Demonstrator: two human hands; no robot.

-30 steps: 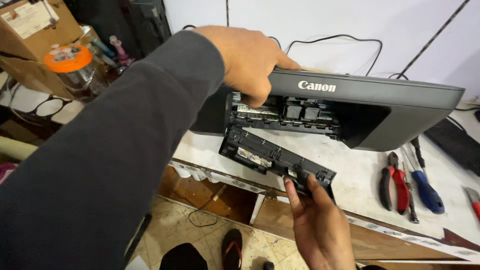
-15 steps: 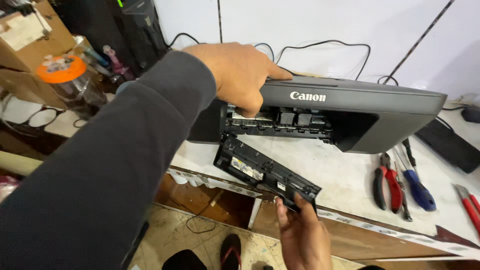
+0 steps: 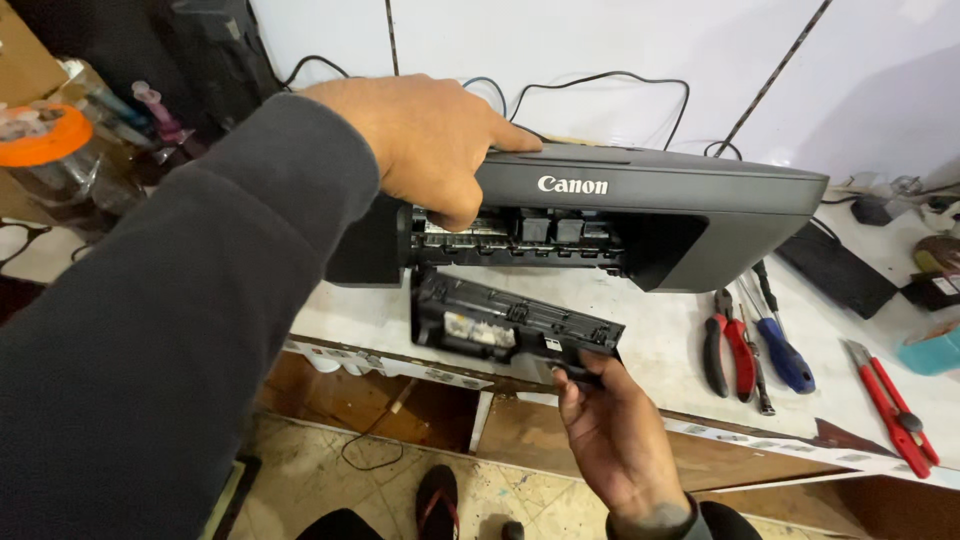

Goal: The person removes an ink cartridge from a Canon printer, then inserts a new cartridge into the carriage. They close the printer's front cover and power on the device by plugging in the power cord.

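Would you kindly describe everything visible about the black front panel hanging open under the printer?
The front panel is a long, matte black plastic flap with ribs, clips and a small pale label on its inner face. It hangs open, tilted downward from the printer over the white bench edge. The right hand grips its lower right corner; the left hand rests on the printer, not the panel.

A dark grey printer (image 3: 640, 215) sits on the white surface (image 3: 660, 340), its front tipped up so the cartridge bay shows underneath. Its black front panel (image 3: 505, 325) hangs open and tilted below that bay, inner side up, reaching past the surface's edge.
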